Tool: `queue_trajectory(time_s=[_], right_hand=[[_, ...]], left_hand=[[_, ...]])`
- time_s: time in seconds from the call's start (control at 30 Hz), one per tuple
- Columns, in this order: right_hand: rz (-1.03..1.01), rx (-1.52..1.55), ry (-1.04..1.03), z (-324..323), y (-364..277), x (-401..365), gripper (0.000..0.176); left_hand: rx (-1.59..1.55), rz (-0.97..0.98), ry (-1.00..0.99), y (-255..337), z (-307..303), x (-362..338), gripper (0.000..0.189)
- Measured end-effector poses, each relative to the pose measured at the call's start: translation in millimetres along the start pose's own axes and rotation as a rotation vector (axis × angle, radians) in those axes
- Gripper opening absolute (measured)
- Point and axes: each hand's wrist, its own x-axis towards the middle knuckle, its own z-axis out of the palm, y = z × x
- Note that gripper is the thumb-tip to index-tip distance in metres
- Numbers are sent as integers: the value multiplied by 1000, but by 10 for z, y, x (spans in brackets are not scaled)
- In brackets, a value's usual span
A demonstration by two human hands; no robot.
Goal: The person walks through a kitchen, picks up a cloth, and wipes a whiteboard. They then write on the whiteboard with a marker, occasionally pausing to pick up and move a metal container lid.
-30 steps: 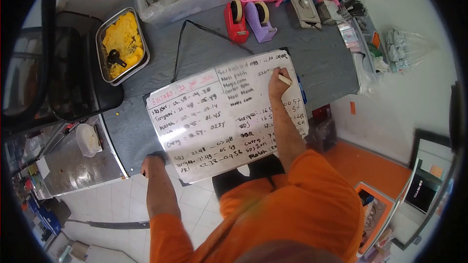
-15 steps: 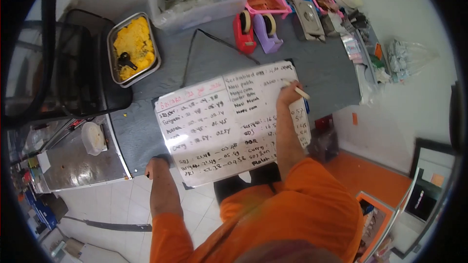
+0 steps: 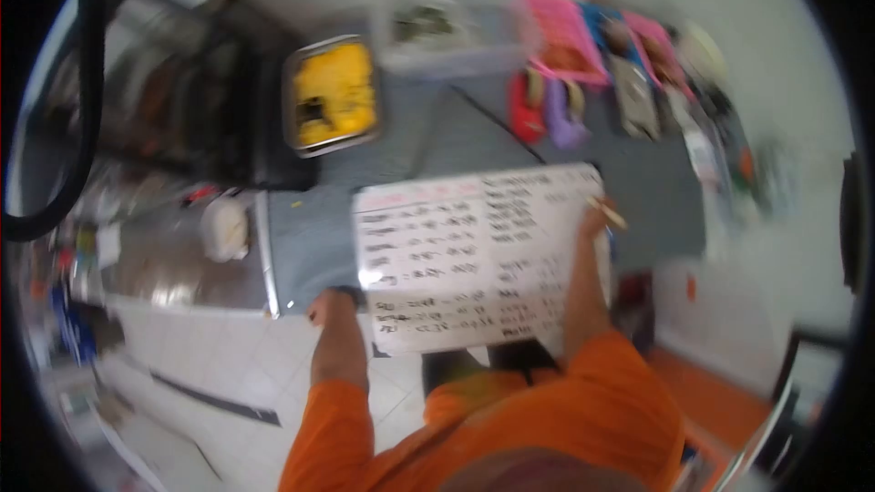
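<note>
A whiteboard (image 3: pixel 437 264) covered in handwritten names and times lies at the table's front edge, with a red heading at its top left. My right hand (image 3: pixel 594 220) rests at the board's upper right part, its fingers closed around a pale marker (image 3: pixel 612 212). My left hand (image 3: pixel 330 306) is at the table's front edge, just left of the board's lower left side. Its fingers look curled, and blur hides whether anything is inside them.
Behind the board stand a red tape dispenser (image 3: pixel 526 107) and a purple tape dispenser (image 3: pixel 567 117). A metal tray of yellow food (image 3: pixel 337 96) sits at the back left, beside a clear plastic bin (image 3: pixel 447 59). Pink baskets (image 3: pixel 570 41) and a lidded metal container (image 3: pixel 635 100) stand at the back right.
The whole view has shifted, so the table and board appear farther right and blurred. My right hand stays on the board's upper right with the marker; my left stays by the table edge.
</note>
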Motion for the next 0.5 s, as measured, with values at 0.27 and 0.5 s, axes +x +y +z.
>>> queue_trajectory(time_s=[0.27,0.5], right_hand=[[-815,148,-206,-1196,-1555,460,34],[-461,-433,-651,-1489,-984,311,33]], left_hand=[[184,374,11,-360,380,175,36],[162,309,-94,-3,-329,-131,34]])
